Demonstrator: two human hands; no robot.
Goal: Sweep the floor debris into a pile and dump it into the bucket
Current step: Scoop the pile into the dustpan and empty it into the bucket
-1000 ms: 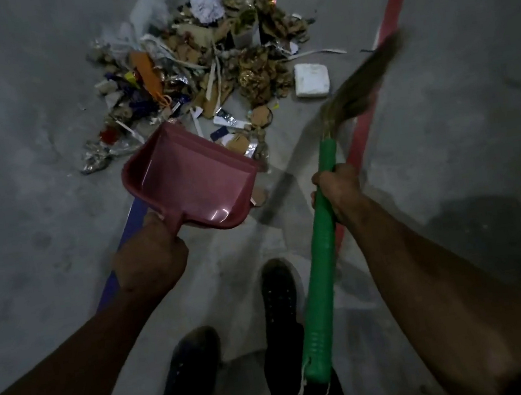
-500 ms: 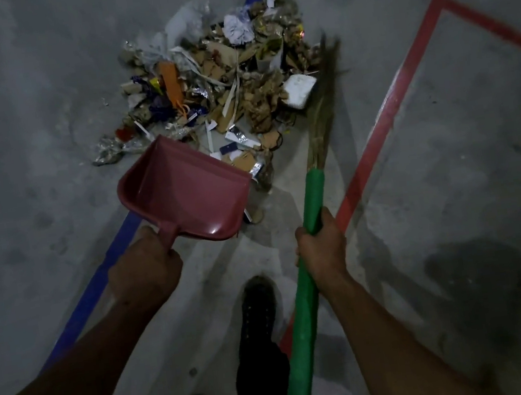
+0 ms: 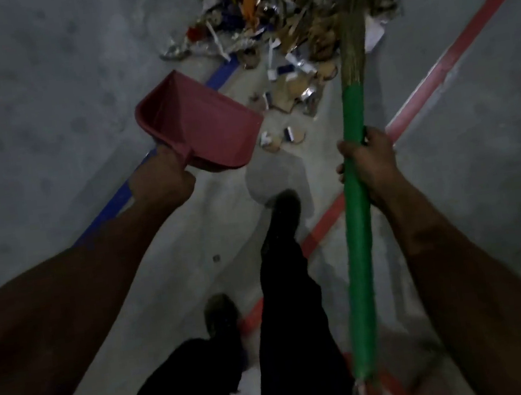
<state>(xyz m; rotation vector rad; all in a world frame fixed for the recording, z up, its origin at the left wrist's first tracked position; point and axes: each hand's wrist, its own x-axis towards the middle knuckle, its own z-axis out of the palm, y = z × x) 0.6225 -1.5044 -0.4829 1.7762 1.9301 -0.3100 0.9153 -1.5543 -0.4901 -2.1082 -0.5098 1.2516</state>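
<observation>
A pile of debris (image 3: 281, 15), paper scraps, cardboard bits and foil, lies on the grey floor at the top centre. My left hand (image 3: 161, 180) grips the handle of an empty red dustpan (image 3: 200, 125), held above the floor just left of the pile's near edge. My right hand (image 3: 369, 163) holds the green handle of a broom (image 3: 356, 218). The broom's straw bristles (image 3: 353, 16) reach over the right side of the pile. No bucket is in view.
A blue floor line (image 3: 113, 200) runs diagonally under the dustpan. A red floor line (image 3: 434, 71) marks a rectangle on the right. My legs and dark shoes (image 3: 282, 211) stand below the pile. A few loose scraps (image 3: 281, 136) lie near the dustpan's lip.
The broom's bristles have swung from the right of the pile to over its right side. The view has shifted so the pile sits higher. A few scraps have spread towards my feet.
</observation>
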